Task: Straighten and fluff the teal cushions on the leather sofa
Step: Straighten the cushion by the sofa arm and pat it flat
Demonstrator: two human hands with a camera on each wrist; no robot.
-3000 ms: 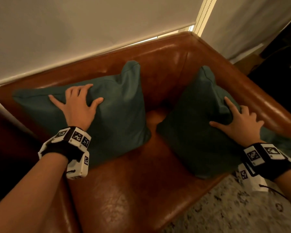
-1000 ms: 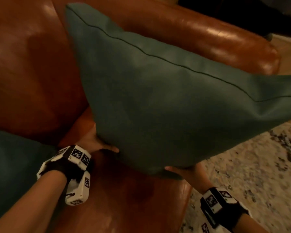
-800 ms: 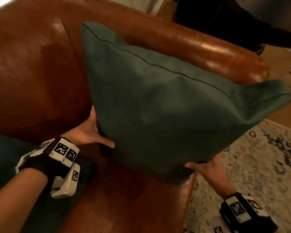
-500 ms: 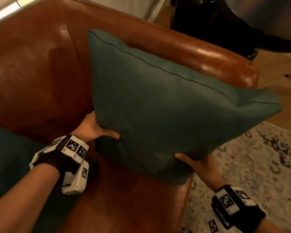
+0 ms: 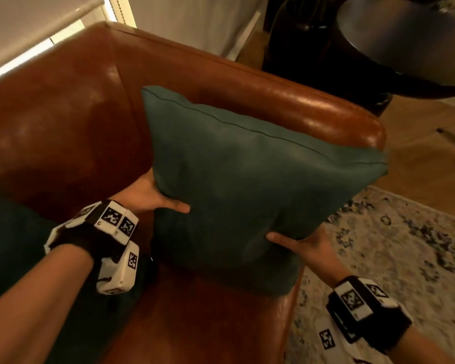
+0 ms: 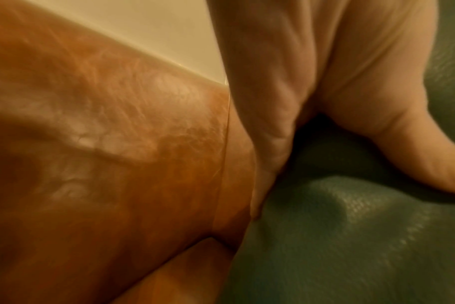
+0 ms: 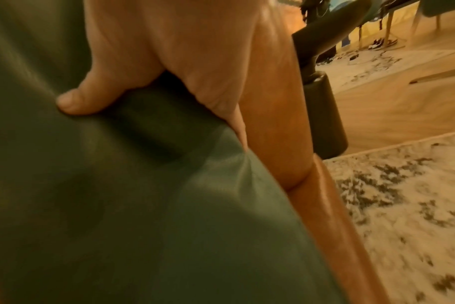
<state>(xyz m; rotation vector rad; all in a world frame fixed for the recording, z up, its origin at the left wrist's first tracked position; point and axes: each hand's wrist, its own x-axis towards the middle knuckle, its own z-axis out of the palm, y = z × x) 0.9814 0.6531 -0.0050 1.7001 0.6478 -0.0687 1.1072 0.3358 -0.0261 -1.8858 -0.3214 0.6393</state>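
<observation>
I hold a teal cushion [image 5: 247, 185] upright in front of the brown leather sofa's right armrest [image 5: 313, 109]. My left hand [image 5: 153, 198] grips its left side, thumb on the front and fingers hidden behind. My right hand [image 5: 300, 245] grips the lower right side the same way. In the left wrist view the left hand [image 6: 325, 92] presses into the cushion [image 6: 351, 236] beside the sofa back [image 6: 91, 144]. In the right wrist view the right hand [image 7: 182, 61] dents the cushion [image 7: 117, 205]. A second teal cushion [image 5: 11, 245] lies at the lower left. I cannot tell whether the held cushion touches the seat.
The leather seat [image 5: 195, 324] lies below the cushion. A patterned pale rug [image 5: 405, 258] covers the wooden floor [image 5: 418, 158] on the right. A dark round table [image 5: 405, 40] stands beyond the armrest. A pale window blind [image 5: 24, 27] hangs behind the sofa back.
Three seconds ago each hand lay flat on a separate cushion. Both hands have since taken the right cushion by its sides, and over the last second it has moved away from me toward the armrest.
</observation>
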